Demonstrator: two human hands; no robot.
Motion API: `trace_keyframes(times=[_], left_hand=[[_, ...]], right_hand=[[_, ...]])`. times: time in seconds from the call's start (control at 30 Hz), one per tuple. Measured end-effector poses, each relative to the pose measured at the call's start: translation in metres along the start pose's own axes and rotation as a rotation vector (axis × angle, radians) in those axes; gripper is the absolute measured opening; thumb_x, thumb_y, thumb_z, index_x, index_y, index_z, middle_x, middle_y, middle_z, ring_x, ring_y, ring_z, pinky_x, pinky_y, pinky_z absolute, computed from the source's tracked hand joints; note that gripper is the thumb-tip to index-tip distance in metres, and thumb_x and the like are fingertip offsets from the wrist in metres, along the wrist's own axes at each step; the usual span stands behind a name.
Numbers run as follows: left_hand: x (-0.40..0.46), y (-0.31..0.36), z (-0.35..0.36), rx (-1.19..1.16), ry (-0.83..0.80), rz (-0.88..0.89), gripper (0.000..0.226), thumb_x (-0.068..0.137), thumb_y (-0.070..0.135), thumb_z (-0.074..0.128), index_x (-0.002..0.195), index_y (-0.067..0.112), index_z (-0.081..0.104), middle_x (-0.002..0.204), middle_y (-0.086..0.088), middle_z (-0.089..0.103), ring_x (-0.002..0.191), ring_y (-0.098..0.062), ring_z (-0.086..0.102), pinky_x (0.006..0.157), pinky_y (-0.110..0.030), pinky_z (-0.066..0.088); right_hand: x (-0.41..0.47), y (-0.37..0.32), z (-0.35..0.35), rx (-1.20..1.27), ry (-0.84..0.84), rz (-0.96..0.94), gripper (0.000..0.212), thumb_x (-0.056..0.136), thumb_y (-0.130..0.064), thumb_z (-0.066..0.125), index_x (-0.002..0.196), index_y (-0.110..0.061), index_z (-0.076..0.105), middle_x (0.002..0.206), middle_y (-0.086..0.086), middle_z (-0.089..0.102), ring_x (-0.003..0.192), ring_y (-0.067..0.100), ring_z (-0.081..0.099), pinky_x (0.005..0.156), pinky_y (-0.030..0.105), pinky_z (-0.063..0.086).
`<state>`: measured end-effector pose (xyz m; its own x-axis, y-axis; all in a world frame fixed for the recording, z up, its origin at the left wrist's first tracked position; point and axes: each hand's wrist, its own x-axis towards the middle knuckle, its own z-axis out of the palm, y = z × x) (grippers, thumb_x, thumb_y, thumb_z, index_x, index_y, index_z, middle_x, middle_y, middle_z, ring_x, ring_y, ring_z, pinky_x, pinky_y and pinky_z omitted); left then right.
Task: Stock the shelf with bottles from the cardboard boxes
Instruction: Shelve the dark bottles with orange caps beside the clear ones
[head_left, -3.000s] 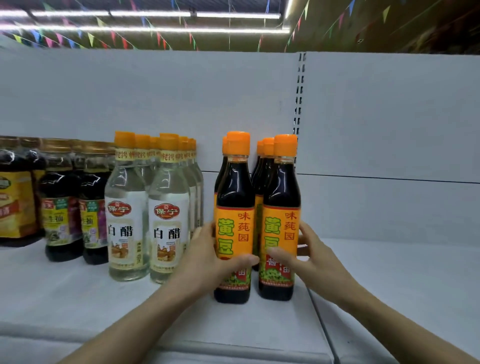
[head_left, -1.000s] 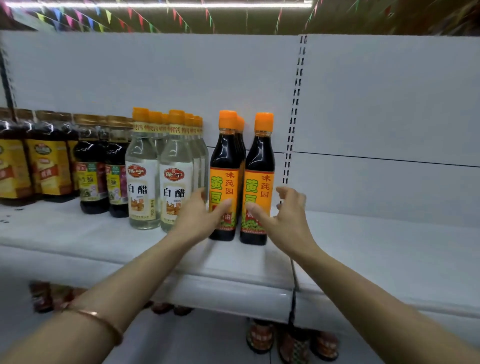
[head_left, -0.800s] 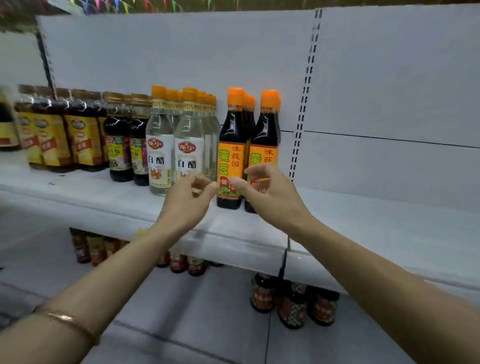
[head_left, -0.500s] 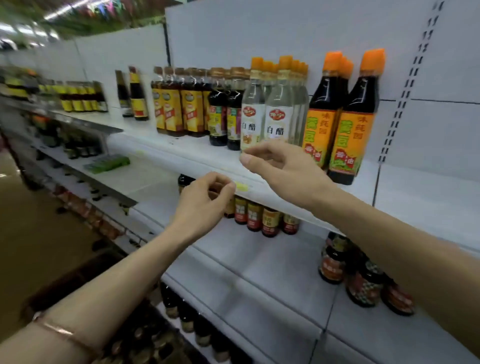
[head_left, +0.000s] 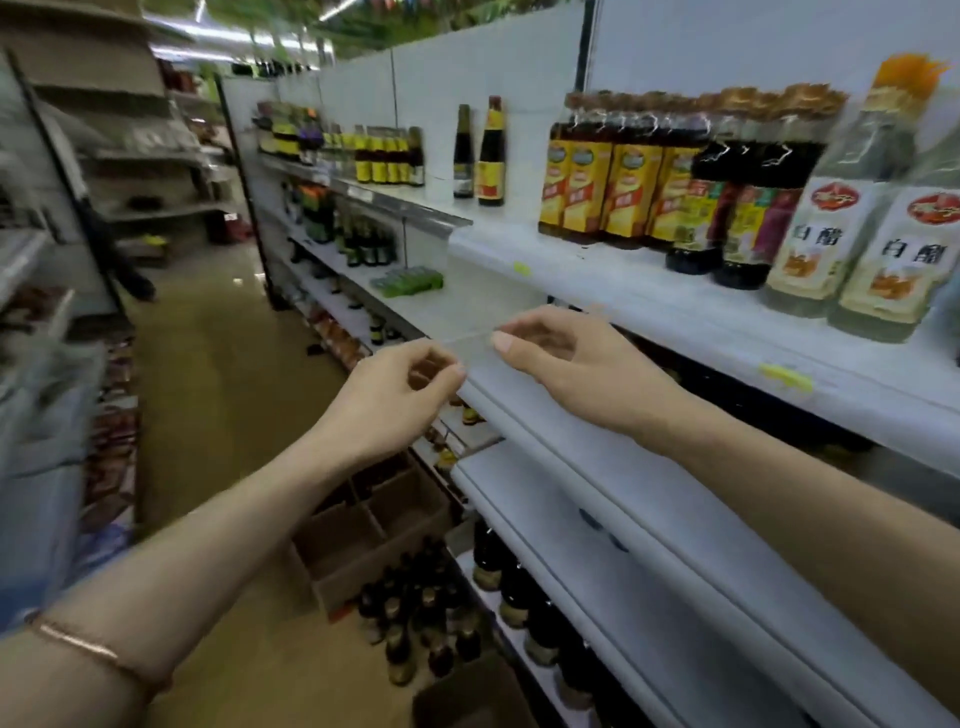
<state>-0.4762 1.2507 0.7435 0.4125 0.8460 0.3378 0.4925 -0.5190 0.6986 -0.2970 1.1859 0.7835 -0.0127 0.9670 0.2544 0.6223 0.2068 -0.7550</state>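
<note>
My left hand and my right hand hang in the air in front of the white shelf, fingers loosely curled, holding nothing. On the shelf at upper right stand clear vinegar bottles, dark sauce bottles and yellow-labelled bottles. Down on the floor to the left is an open cardboard box with dividers. A cluster of dark bottles stands beside it. The orange-capped soy bottles are out of view.
A lower white shelf juts out under my arms, with more dark bottles beneath it. The aisle floor runs away to the left, between this shelving and another rack. A second box corner shows at the bottom.
Both hands have let go of the orange-capped soy bottles and drawn back from the shelf. My view has swung left and down toward the aisle and the box.
</note>
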Motion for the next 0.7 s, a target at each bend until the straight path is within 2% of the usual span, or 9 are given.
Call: trace_keyframes(times=[0.03, 0.17, 0.3, 0.43, 0.57, 0.7], left_hand=[[0.005, -0.016, -0.011, 0.013, -0.011, 0.002, 0.017, 0.096, 0.037, 0.054, 0.098, 0.026, 0.066, 0.089, 0.013, 0.069, 0.085, 0.000, 0.063, 0.072, -0.016, 0.047], [0.026, -0.088, -0.054, 0.067, -0.076, -0.019, 0.016, 0.095, 0.038, 0.053, 0.103, 0.029, 0.064, 0.097, 0.019, 0.063, 0.088, 0.006, 0.058, 0.070, -0.009, 0.044], [0.041, -0.161, -0.077, 0.108, -0.107, -0.062, 0.015, 0.095, 0.039, 0.053, 0.104, 0.031, 0.063, 0.097, 0.018, 0.063, 0.088, 0.004, 0.057, 0.071, -0.011, 0.045], [0.062, -0.225, -0.086, 0.114, -0.118, -0.092, 0.015, 0.097, 0.036, 0.051, 0.099, 0.030, 0.065, 0.090, 0.016, 0.065, 0.081, 0.002, 0.059, 0.061, -0.011, 0.044], [0.093, -0.288, -0.087, 0.113, -0.142, -0.175, 0.019, 0.098, 0.035, 0.049, 0.092, 0.030, 0.066, 0.084, 0.014, 0.067, 0.074, 0.001, 0.060, 0.059, -0.012, 0.045], [0.133, -0.355, -0.089, 0.157, -0.226, -0.203, 0.016, 0.098, 0.033, 0.049, 0.097, 0.028, 0.065, 0.092, 0.008, 0.068, 0.082, -0.006, 0.063, 0.072, -0.024, 0.050]], right_hand=[[0.014, -0.002, 0.014, -0.008, -0.013, -0.001, 0.027, 0.095, -0.046, 0.053, 0.112, -0.027, 0.061, 0.107, -0.017, 0.064, 0.099, -0.004, 0.059, 0.077, 0.010, 0.047], [0.071, -0.006, 0.072, -0.034, -0.052, 0.016, 0.019, 0.097, -0.046, 0.048, 0.108, -0.033, 0.056, 0.104, -0.019, 0.062, 0.103, 0.000, 0.059, 0.084, 0.013, 0.046], [0.120, -0.002, 0.126, 0.039, -0.061, 0.078, 0.024, 0.098, -0.045, 0.047, 0.113, -0.029, 0.057, 0.115, -0.008, 0.064, 0.109, 0.008, 0.060, 0.098, 0.028, 0.047], [0.162, 0.012, 0.174, 0.050, -0.115, 0.114, 0.031, 0.097, -0.046, 0.047, 0.117, -0.026, 0.059, 0.112, -0.009, 0.065, 0.107, 0.008, 0.060, 0.095, 0.029, 0.049], [0.208, 0.039, 0.211, 0.037, -0.175, 0.163, 0.031, 0.096, -0.051, 0.046, 0.116, -0.029, 0.056, 0.108, -0.008, 0.063, 0.104, 0.009, 0.060, 0.092, 0.031, 0.050], [0.268, 0.068, 0.249, 0.017, -0.213, 0.183, 0.032, 0.097, -0.051, 0.046, 0.118, -0.028, 0.056, 0.101, -0.011, 0.061, 0.097, 0.006, 0.059, 0.083, 0.025, 0.047]])
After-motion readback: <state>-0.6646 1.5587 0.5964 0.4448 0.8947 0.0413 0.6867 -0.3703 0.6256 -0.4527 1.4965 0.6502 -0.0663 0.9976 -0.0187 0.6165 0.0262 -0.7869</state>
